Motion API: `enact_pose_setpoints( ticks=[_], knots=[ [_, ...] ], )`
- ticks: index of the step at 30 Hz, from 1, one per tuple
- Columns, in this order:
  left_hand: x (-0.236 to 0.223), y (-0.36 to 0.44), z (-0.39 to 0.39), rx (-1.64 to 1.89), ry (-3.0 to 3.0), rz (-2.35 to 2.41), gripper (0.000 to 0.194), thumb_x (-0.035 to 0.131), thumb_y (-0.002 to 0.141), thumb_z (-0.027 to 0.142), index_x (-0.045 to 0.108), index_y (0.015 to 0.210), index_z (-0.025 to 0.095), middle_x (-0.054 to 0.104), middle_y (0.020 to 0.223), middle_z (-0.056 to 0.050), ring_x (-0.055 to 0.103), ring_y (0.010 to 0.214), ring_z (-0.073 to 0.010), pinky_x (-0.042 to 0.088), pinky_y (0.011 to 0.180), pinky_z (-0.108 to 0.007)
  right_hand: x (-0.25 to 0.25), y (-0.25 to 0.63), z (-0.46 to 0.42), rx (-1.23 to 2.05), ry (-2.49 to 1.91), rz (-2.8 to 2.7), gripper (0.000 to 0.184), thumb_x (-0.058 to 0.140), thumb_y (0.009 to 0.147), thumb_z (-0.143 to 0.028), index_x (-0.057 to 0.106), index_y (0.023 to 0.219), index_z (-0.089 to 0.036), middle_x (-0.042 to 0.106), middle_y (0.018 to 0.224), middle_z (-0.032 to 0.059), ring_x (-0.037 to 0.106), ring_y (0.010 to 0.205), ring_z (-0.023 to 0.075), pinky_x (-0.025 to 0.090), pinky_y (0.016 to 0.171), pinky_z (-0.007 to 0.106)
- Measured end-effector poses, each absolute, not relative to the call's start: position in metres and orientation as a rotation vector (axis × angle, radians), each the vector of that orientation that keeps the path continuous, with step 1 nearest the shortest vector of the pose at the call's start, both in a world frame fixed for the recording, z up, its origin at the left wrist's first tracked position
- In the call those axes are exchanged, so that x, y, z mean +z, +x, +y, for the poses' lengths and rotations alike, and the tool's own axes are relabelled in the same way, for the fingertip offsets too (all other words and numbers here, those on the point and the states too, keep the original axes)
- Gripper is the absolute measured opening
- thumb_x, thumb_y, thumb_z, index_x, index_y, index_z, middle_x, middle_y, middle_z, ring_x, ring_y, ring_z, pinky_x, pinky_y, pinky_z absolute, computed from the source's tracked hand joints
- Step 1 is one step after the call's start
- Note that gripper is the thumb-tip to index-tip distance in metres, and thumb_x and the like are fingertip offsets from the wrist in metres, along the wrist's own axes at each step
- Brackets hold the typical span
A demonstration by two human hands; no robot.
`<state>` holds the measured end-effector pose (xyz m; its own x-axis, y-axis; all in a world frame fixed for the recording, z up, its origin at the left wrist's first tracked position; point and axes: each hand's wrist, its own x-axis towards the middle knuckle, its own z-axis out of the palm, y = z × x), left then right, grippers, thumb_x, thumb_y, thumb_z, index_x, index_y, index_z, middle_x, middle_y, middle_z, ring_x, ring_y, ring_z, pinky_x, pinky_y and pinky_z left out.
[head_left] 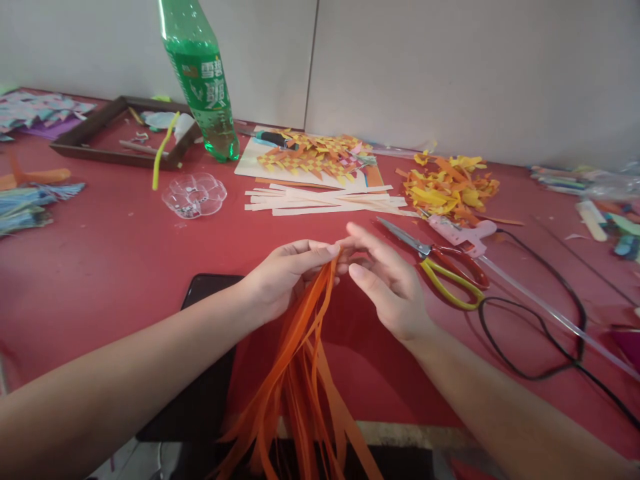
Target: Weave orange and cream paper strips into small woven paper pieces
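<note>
A bunch of long, thin orange paper strips (300,373) hangs down past the table's front edge. Its gathered top end is pinched between the thumb and fingers of my left hand (280,277). Close on the right, my right hand (387,287) has its thumb apart from its fingers, which are stretched toward the top of the bunch; its fingertips reach the strips or nearly so, and I cannot tell which. Scissors (430,253) with one red and one yellow handle lie beyond my right hand, beside a pink glue gun (463,233).
Pale paper strips (320,200) lie ahead, with orange and yellow scraps (450,187) to their right. A green bottle (205,87) stands behind a clear flower-shaped dish (194,195), near a dark frame (120,130). A black phone (200,353) lies under my left forearm. The black cord (530,373) loops at right.
</note>
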<state>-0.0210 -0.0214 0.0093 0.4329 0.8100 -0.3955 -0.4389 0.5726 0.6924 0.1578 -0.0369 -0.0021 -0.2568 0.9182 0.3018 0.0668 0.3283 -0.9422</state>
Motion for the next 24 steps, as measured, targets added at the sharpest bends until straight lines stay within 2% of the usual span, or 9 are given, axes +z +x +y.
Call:
enact_pose_setpoints(
  ticks=[8, 13, 19, 24],
  knots=[
    [0.009, -0.021, -0.022, 0.836, 0.533, 0.772, 0.013, 0.074, 0.078, 0.026, 0.068, 0.080, 0.015, 0.073, 0.076, -0.003, 0.068, 0.071, -0.0111, 0.052, 0.074, -0.021, 0.000, 0.156, -0.036, 1.113, -0.879, -1.638, 0.038, 0.055, 0.092, -0.022, 0.060, 0.126, -0.036, 0.061, 0.117, 0.0031, 0.063, 0.094, 0.0166, 0.059, 0.083, 0.037],
    [0.009, -0.021, -0.022, 0.845, 0.532, 0.757, 0.015, 0.076, 0.077, 0.027, 0.068, 0.082, 0.015, 0.073, 0.079, -0.003, 0.068, 0.072, -0.0105, 0.051, 0.070, -0.019, -0.002, 0.156, -0.036, 1.128, -0.875, -1.587, 0.040, 0.054, 0.092, -0.022, 0.058, 0.129, -0.036, 0.061, 0.120, 0.0029, 0.063, 0.096, 0.0162, 0.059, 0.083, 0.036],
    [0.013, -0.018, -0.023, 0.822, 0.499, 0.756, 0.017, 0.080, 0.072, 0.024, 0.067, 0.076, 0.013, 0.071, 0.073, -0.003, 0.068, 0.070, -0.0115, 0.052, 0.071, -0.022, -0.001, 0.155, -0.032, 1.180, -1.008, -1.479, 0.020, 0.063, 0.089, -0.029, 0.072, 0.107, -0.030, 0.069, 0.106, 0.0022, 0.067, 0.079, 0.0129, 0.059, 0.076, 0.031],
    [0.012, -0.018, -0.023, 0.752, 0.496, 0.805, 0.018, 0.080, 0.072, 0.024, 0.065, 0.074, 0.013, 0.073, 0.076, -0.006, 0.068, 0.071, -0.0119, 0.054, 0.071, -0.022, -0.007, 0.159, -0.025, 1.287, -0.980, -1.385, 0.011, 0.069, 0.084, -0.031, 0.073, 0.088, -0.022, 0.071, 0.089, 0.0021, 0.066, 0.069, 0.0133, 0.060, 0.068, 0.031]
  ],
)
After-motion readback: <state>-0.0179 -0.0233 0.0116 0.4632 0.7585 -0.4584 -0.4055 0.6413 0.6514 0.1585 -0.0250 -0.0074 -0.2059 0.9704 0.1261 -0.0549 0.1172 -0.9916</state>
